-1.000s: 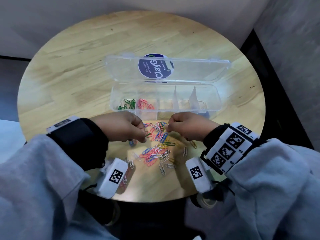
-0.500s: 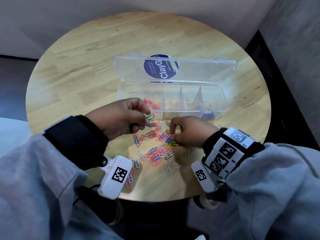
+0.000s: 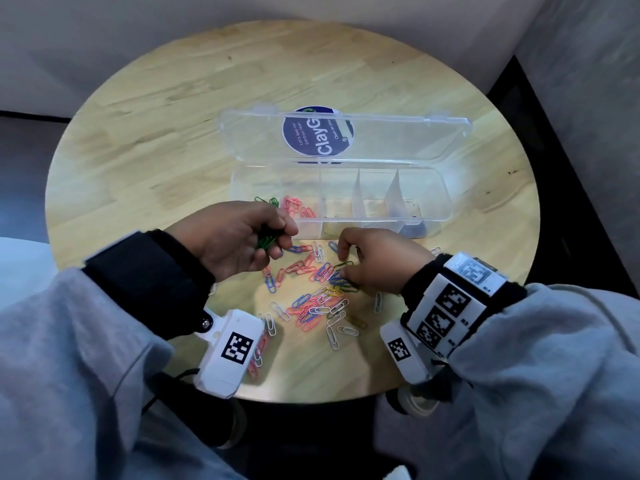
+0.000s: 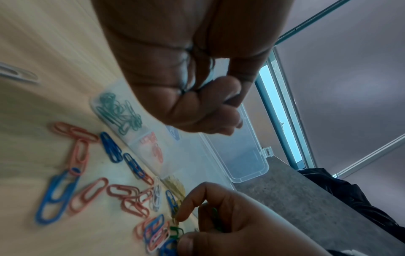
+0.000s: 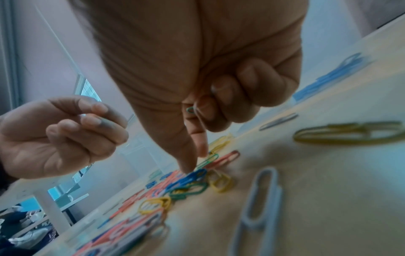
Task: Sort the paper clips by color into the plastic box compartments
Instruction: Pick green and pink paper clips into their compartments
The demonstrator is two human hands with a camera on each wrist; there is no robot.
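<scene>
Green clips (image 3: 266, 241) sit bunched in our curled left hand (image 3: 239, 237) beside the box (image 3: 433, 202), so we should drop them onto the green pile at its left end while our right hand (image 3: 375, 259) pinches another green clip (image 3: 344, 264) from the loose clips (image 3: 311, 299); the lid sticker (image 3: 317, 135) reads "ClayG".

A round wooden table (image 3: 180, 109) with pale, streaked grain fills the middle of the head view. Behind it runs a plain light wall (image 3: 173, 26), and to the right stands a grey speckled wall (image 3: 588, 98) with a dark floor strip (image 3: 540, 140) at its base. The person wears a grey sweatshirt, its sleeves (image 3: 62, 358) over black cuffs (image 3: 149, 282). White camera units (image 3: 230, 351) printed with black square markers are strapped at both wrists (a marker band (image 3: 446, 303) wraps the right one).
</scene>
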